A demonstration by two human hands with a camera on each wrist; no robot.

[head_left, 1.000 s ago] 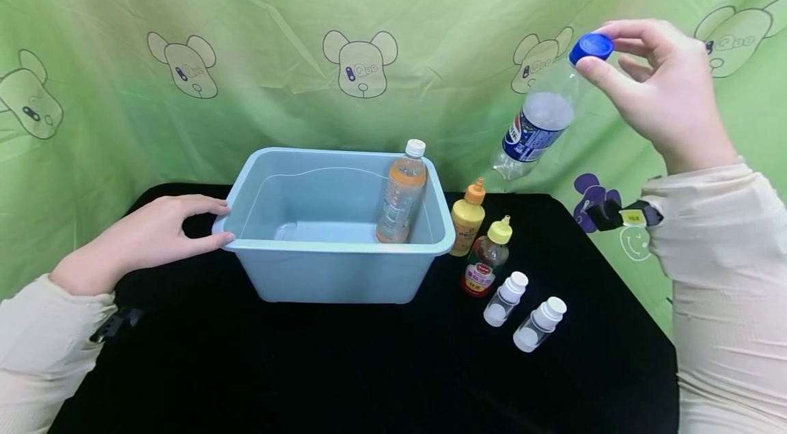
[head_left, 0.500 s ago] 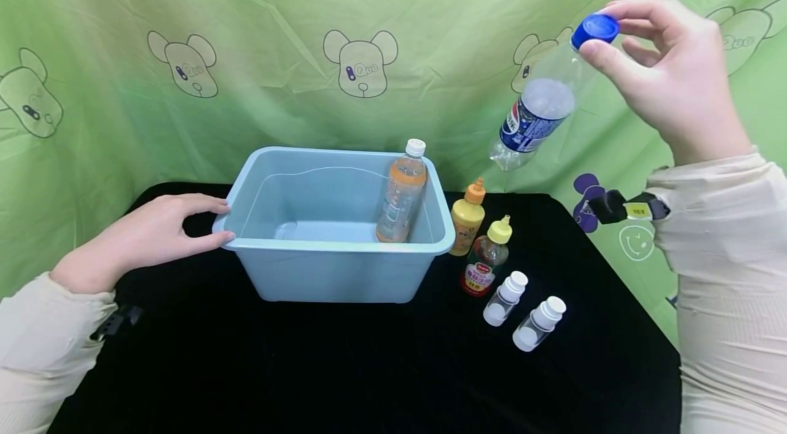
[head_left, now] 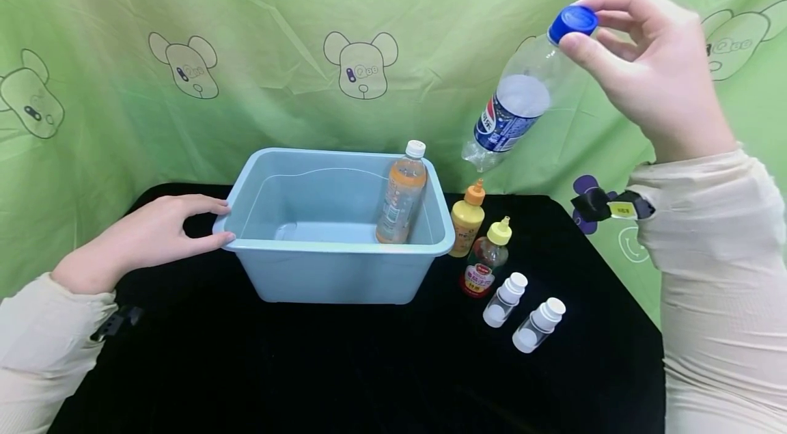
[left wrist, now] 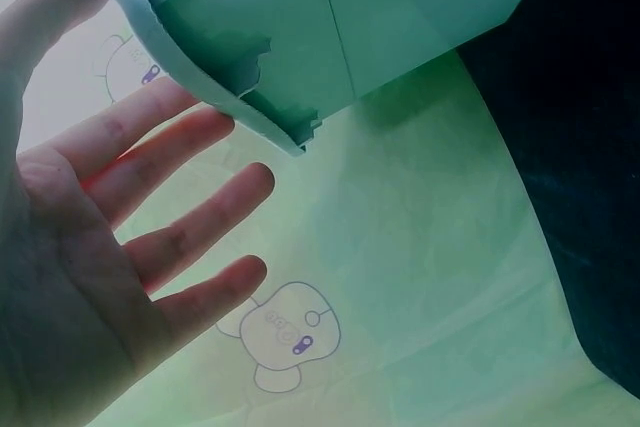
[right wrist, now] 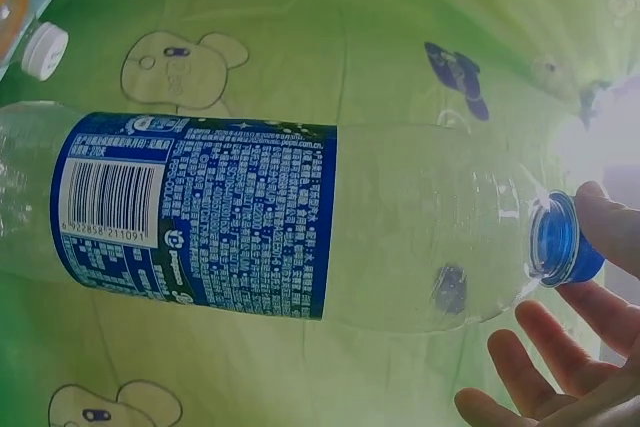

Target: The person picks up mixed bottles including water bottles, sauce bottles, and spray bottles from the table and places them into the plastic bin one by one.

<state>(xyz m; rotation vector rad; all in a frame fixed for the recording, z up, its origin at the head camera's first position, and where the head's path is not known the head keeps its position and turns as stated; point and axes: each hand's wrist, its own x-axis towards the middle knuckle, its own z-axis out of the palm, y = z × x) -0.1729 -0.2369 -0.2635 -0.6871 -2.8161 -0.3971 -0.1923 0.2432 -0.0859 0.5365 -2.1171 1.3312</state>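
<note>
High at the right, my right hand (head_left: 652,65) pinches the blue cap (head_left: 573,22) of a clear plastic soda bottle (head_left: 507,109) between thumb and index finger. The bottle hangs tilted, its base down and to the left, above the table. A blue Pepsi-style label (right wrist: 200,217) wraps its middle in the right wrist view. My left hand (head_left: 147,232) touches the left rim of a light blue plastic bin (head_left: 332,277); its fingers are straight and spread in the left wrist view (left wrist: 150,217). Inside the bin's right end leans a white-capped bottle (head_left: 401,198) with an orange band.
Right of the bin stand a yellow squeeze bottle (head_left: 467,219), a red sauce bottle (head_left: 486,260) with a yellow cap, and two small white-capped clear bottles (head_left: 505,300) (head_left: 539,324). Black cloth (head_left: 344,372) covers the table; a green curtain (head_left: 258,106) hangs behind.
My right hand rises with the soda bottle, moving slightly right first and then left toward the bin. The left hand, bin and other bottles stay in place.
</note>
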